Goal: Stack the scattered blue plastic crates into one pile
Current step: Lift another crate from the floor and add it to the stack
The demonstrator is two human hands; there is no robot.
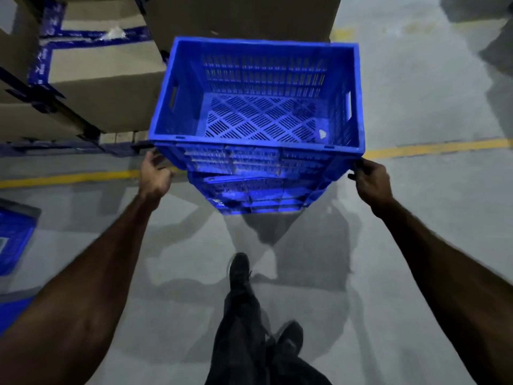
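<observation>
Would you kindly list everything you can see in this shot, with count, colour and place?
top crate: one, blue, empty, on the pile at centre
lower crate: at least one, blue, under the top crate
side crate: one, blue, at the left edge, cut off
boxes: several, brown with blue tape, stacked at upper left
floor line: one, yellow, running across behind the pile
floor: grey, all round
shoes: two, dark, at lower centre
left hand: one, fingers curled at the top crate's near left corner
right hand: one, fingers curled at its near right corner
</observation>
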